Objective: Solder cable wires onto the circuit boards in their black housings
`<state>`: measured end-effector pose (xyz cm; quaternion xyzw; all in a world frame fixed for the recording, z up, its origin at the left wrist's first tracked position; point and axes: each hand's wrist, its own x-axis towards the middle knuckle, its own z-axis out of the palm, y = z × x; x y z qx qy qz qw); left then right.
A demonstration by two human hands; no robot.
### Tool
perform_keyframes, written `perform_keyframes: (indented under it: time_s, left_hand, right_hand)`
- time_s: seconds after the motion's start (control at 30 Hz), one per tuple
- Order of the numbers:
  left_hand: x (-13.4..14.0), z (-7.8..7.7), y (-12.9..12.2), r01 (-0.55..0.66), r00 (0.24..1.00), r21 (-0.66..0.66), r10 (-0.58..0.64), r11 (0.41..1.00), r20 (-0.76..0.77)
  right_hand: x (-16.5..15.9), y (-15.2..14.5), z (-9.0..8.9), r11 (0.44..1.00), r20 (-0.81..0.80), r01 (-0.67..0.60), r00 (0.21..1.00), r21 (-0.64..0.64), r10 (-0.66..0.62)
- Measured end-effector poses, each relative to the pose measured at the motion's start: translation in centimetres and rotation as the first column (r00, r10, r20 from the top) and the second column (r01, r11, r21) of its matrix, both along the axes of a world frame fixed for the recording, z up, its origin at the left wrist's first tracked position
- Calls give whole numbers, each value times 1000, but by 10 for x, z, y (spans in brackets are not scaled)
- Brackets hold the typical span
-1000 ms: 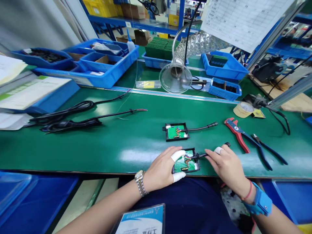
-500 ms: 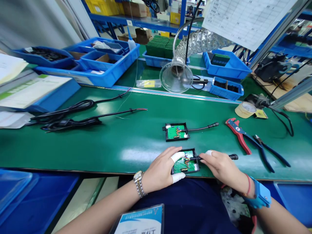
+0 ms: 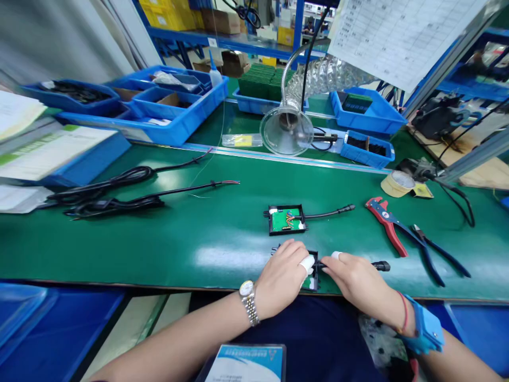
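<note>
1. Left hand (image 3: 283,278): draped over the near black plastic case (image 3: 316,280), fingers curled and bunched together, with a white finger cot (image 3: 307,263) right by where the cable goes in. Whether those tips are actually pinching anything, I can't tell.
2. Right hand (image 3: 356,278): thumb and forefinger closed on the short black cable (image 3: 321,265), just outside the case's right wall. The cable runs behind the fingers and its end connector (image 3: 382,266) pokes out past the knuckles.
3. What's blocking the view: the left fingers cover most of the green circuit board (image 3: 309,285), so only a bit at its right end peeks out.
4. Just beyond the left fingers sits a second open case (image 3: 287,232), its own cable tail (image 3: 326,214) stretching across in front of both hands, not touching either.
5. Off to the right of the right-hand fingers: red-and-blue wire strippers (image 3: 393,239), with diagonal cutters (image 3: 443,257) next to them and a tape roll (image 3: 397,183) farther back.
6. Well left of the left fingers, a pile of black power cords (image 3: 115,206). Straight ahead, well beyond both hands, a clear funnel hood (image 3: 274,135).
</note>
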<state>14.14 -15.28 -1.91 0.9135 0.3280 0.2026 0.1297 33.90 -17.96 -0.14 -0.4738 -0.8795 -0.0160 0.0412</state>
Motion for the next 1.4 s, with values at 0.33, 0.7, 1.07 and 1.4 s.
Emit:
perform_keyframes:
  time_s: [0.33,0.7,1.07,1.4]
  left_hand:
    - [-3,-2,13,46,999,-144,-48,989,-11]
    - [-7,-4,17,70,998,-173,-68,982,19]
    - [-3,-8,14,18,1000,-123,-16,992,20]
    - [1,-14,12,-16,999,-101,18,995,27]
  right_hand:
    - [-5,8,4,871,117,-325,946,368,304]
    - [-8,23,10,883,146,-375,926,282,347]
    - [-2,30,7,782,230,-508,861,362,453]
    - [-4,32,-6,831,223,-427,902,356,369]
